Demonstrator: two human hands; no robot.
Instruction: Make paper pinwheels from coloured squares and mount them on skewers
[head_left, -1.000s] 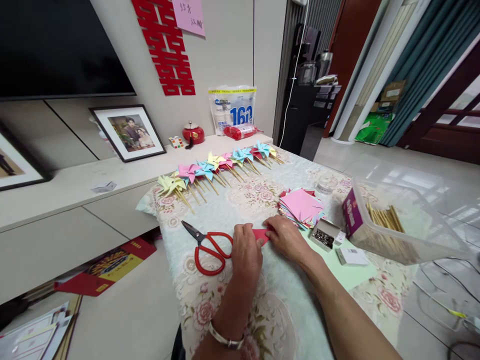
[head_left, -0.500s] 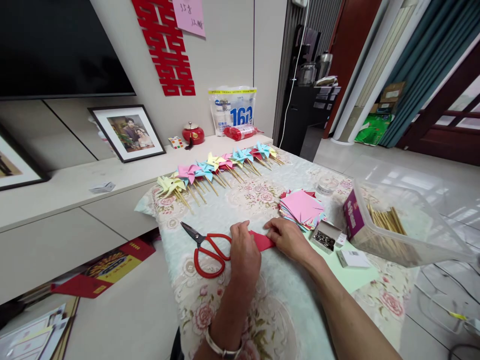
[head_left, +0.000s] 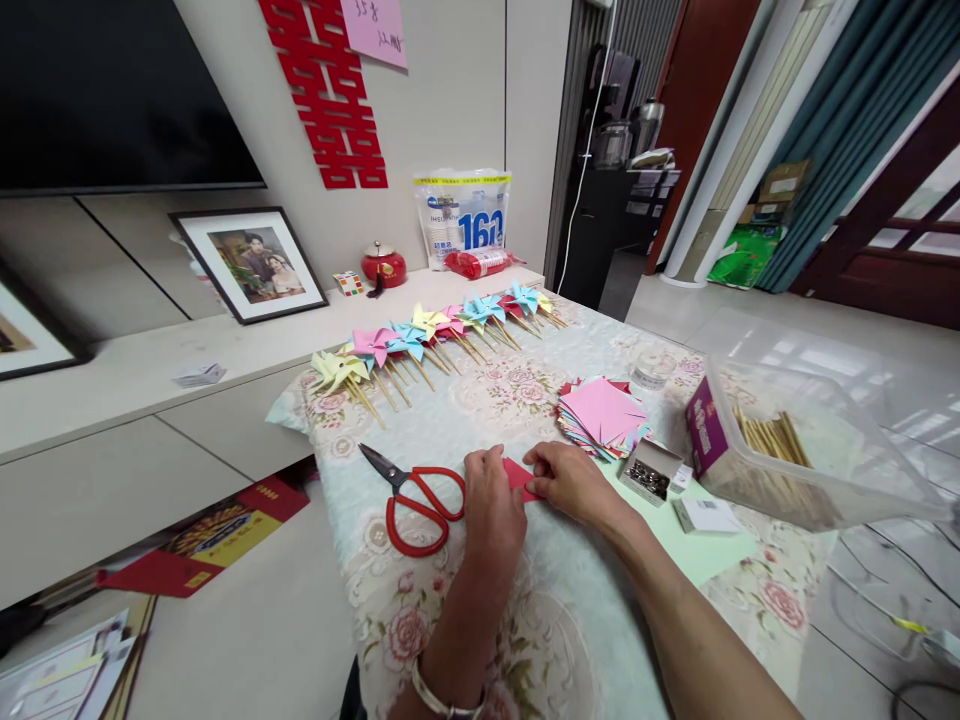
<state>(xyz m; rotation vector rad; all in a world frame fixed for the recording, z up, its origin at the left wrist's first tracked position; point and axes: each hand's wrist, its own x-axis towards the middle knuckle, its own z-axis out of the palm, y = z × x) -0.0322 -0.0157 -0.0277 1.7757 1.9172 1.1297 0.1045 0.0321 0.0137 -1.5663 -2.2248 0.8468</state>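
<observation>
**Red Sheet Under Both Hands, a Row of Pinwheels Already Laid Out**

A small red paper sheet (head_left: 517, 474) is pressed flat on the desk (head_left: 570, 620) between the left hand (head_left: 491, 515) and the right hand (head_left: 574, 482); the fingers of both hands are held close together and bear down on the paper's edges, so only a small corner of it is seen. The folding of this sheet is judged to be at an early stage. Much is already done: a row of finished paper pinwheels on wooden sticks (head_left: 427, 340) lies along the far edge. Much is left as well: a stack of pink and coloured paper squares (head_left: 604, 415) sits just beyond the right hand, with a small open box of metal pins (head_left: 649, 472) beside it and a clear plastic tub of wooden sticks (head_left: 780, 440) further right. Red-handled scissors (head_left: 412, 495) lie just left of the left hand.

The desk is covered with a floral lace cloth. Behind it runs a pale low cabinet (head_left: 150, 400) bearing a framed photograph (head_left: 247, 262), below a dark television screen (head_left: 112, 95) and a red paper-cut wall ornament (head_left: 330, 95).
</observation>
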